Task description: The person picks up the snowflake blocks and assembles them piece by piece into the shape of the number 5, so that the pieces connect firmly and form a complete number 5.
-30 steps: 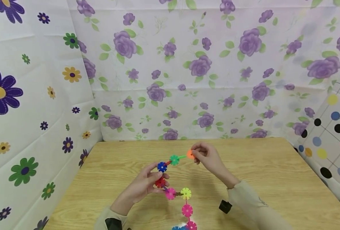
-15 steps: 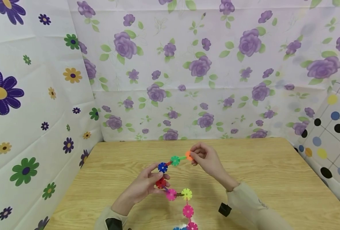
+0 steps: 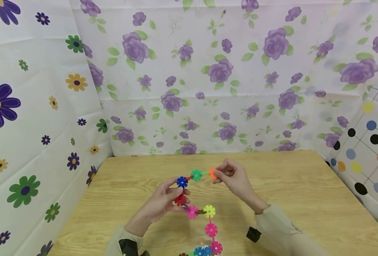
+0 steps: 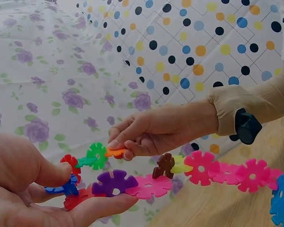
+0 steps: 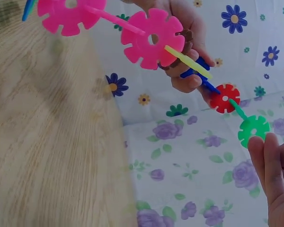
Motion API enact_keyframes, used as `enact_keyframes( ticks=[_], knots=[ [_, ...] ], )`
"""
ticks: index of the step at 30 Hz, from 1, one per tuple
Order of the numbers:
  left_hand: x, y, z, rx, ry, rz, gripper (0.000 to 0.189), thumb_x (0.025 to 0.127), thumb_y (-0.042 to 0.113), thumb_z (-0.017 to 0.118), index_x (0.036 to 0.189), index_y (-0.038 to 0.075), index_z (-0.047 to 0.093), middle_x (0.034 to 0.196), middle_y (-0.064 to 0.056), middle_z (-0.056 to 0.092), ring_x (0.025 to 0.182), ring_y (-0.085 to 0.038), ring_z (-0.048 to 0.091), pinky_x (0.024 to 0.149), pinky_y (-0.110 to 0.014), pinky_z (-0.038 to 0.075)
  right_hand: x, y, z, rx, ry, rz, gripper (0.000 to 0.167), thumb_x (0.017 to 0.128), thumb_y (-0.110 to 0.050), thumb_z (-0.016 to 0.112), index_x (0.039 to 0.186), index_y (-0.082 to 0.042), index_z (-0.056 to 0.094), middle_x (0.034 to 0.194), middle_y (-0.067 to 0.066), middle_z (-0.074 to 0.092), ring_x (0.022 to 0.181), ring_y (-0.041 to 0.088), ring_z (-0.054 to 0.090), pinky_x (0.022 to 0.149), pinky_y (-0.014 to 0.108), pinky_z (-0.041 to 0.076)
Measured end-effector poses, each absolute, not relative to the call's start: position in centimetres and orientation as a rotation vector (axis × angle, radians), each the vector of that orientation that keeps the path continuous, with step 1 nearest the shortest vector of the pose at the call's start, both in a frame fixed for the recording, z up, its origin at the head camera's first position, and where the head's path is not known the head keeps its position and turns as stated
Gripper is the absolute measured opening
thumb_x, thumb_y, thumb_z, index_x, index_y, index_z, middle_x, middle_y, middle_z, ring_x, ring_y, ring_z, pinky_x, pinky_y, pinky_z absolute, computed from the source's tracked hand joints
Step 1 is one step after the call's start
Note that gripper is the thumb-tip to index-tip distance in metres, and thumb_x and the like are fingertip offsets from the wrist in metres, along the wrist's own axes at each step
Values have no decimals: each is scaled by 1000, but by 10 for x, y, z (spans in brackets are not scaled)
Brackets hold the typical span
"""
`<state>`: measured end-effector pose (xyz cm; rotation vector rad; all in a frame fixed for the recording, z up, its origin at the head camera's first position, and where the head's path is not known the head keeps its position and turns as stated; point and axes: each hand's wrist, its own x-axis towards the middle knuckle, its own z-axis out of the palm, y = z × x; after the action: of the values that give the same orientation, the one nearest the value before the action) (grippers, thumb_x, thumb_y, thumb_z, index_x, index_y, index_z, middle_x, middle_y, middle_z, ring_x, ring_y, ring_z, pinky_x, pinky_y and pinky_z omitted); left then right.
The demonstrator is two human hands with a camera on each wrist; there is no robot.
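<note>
A chain of notched plastic snowflake discs, slotted edge to edge, spans both hands. The left hand point(image 3: 161, 203) grips it at the red disc point(image 3: 180, 200), thumb on top and fingers behind, just below the blue disc point(image 3: 182, 182). Between thumb and fingertips the right hand point(image 3: 235, 179) pinches the orange disc point(image 3: 212, 173) at the chain's far end. A green disc point(image 3: 196, 175) hangs between the hands. From the left hand the chain runs through a purple disc point(image 4: 114, 183), a pink disc point(image 3: 192, 212) and a yellow disc point(image 3: 209, 211), then down toward the near edge.
The wooden table point(image 3: 118, 188) lies beneath both hands. Lower pink discs point(image 3: 211, 230) and blue discs point(image 3: 200, 251) trail out at the bottom of the head view. A flowered cloth point(image 3: 182, 81) stands behind the table, with patterned cloths at either side.
The head view has shifted slightly, showing more of the chain's lower end with blue discs. Both hands keep their holds; the right hand first moved slightly left, then back right with the orange disc.
</note>
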<state>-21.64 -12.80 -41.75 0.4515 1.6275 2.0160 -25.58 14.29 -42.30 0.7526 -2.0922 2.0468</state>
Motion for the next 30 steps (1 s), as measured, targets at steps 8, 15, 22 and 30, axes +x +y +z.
enact_keyframes(
  ticks=[8, 15, 22, 30],
  knots=[
    [-217, -126, -416, 468, 1620, 2026, 53, 103, 17, 47, 148, -2, 26, 104, -2, 67, 92, -17, 70, 83, -48, 56, -254, 144, -426, 774, -2026, 2054, 15, 92, -5, 64, 92, 8, 58, 86, 20, 67, 67, 17, 70, 67, 40, 59],
    [-217, -123, -417, 459, 1607, 2036, 57, 102, 19, 49, 149, -2, 24, 104, -2, 67, 93, -17, 70, 84, -49, 56, -254, 144, -428, 754, -1979, 2080, 16, 92, -4, 64, 93, 10, 57, 85, 6, 69, 66, 15, 70, 67, 39, 59],
    [-219, -118, -420, 426, 1606, 2050, 54, 101, 20, 51, 145, -1, 28, 100, -2, 67, 92, -18, 70, 84, -49, 56, -255, 144, -430, 672, -2071, 1943, 19, 93, -9, 63, 108, 3, 63, 81, 14, 67, 64, 18, 68, 63, 38, 59],
    [-220, -118, -422, 430, 1601, 2048, 55, 102, 17, 49, 148, 0, 25, 99, 0, 67, 91, -16, 70, 82, -46, 57, -253, 143, -432, 714, -2042, 1961, 20, 94, -5, 61, 108, 9, 63, 83, 24, 65, 65, 16, 69, 65, 37, 59]
  ],
)
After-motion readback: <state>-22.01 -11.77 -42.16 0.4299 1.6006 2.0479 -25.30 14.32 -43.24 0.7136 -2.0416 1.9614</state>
